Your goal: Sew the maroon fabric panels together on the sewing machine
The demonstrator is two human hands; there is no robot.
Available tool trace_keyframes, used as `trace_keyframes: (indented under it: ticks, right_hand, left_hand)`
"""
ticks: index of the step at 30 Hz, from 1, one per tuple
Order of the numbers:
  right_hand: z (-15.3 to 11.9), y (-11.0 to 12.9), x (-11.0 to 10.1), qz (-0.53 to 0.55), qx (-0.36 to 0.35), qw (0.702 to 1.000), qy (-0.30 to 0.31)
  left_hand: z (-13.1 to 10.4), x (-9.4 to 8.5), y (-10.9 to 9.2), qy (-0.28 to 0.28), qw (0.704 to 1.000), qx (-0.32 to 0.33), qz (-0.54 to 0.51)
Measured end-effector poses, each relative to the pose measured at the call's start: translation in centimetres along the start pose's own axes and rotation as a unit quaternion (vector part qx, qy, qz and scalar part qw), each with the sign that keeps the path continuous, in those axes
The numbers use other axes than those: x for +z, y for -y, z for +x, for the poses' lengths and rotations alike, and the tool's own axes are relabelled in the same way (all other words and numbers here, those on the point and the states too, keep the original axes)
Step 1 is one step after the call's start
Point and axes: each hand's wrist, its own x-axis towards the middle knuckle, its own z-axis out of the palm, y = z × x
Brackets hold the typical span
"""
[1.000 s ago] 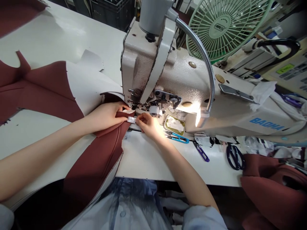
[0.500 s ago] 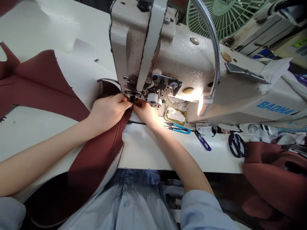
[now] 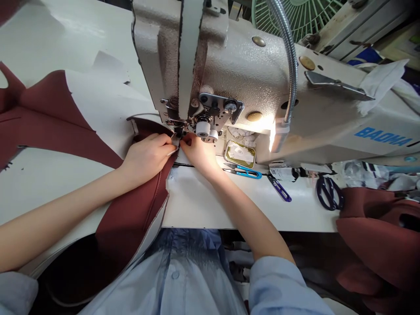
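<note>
A dark red fabric piece [image 3: 138, 210] with white backing runs from the table's front edge up to the needle area of a sewing machine [image 3: 243, 74]. My left hand [image 3: 147, 157] lies on this fabric, its fingers closed on the fabric edge just left of the presser foot. Close to the needle on the right, my right hand [image 3: 198, 153] has its thumb and fingers pinched on the fabric edge. The fingertips of both hands nearly meet, and the machine head partly hides what lies between them.
Blue thread snips [image 3: 247, 172], purple snips [image 3: 279, 189] and dark-handled scissors [image 3: 330, 193] lie right of my right arm, below a small tin [image 3: 240, 154]. More red fabric [image 3: 377, 236] hangs at the right. A lamp [image 3: 279, 135] shines beside the machine.
The view has shifted slightly, so the machine head appears farther left. Both hands stay at the needle area with nearly the same hold on the fabric.
</note>
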Motion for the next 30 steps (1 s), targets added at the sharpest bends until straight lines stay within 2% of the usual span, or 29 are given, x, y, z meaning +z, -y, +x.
trace_keyframes:
  ticks: [4,9,12,15,17,20,25,28,30]
  right_hand:
    - [-0.1,0.0,-0.2,-0.026,-0.013,1.000,0.003]
    - [-1.6,-0.2,-0.7,-0.013,-0.048,0.999,0.012]
    - [-3.4,-0.7,-0.4,-0.021,-0.128,0.992,0.004]
    - [-4.6,-1.3,0.3,-0.051,-0.222,0.973,-0.021]
    - [-4.8,-1.5,0.8,-0.067,-0.248,0.966,-0.031]
    - [-4.6,-1.7,1.2,-0.094,-0.249,0.963,-0.036]
    - [-4.8,-1.6,1.5,-0.142,-0.241,0.959,-0.042]
    - [-4.9,-1.6,1.6,-0.159,-0.239,0.957,-0.050]
    - [-5.0,-1.6,1.6,-0.168,-0.241,0.954,-0.061]
  left_hand:
    - [0.0,0.2,0.8,-0.017,0.999,0.022,-0.025]
    - [0.1,0.0,1.0,0.005,0.999,0.037,-0.013]
    - [0.4,-0.1,1.1,0.007,0.999,0.028,-0.046]
    - [0.7,0.0,1.4,-0.006,0.994,-0.009,-0.107]
    - [0.8,0.1,1.6,-0.018,0.990,-0.034,-0.138]
    - [0.8,0.2,1.6,-0.032,0.986,-0.057,-0.156]
    - [0.4,0.1,1.4,-0.041,0.985,-0.054,-0.156]
    - [0.2,0.2,1.1,-0.058,0.990,-0.031,-0.128]
    - [0.0,0.3,0.8,-0.048,0.996,0.004,-0.080]
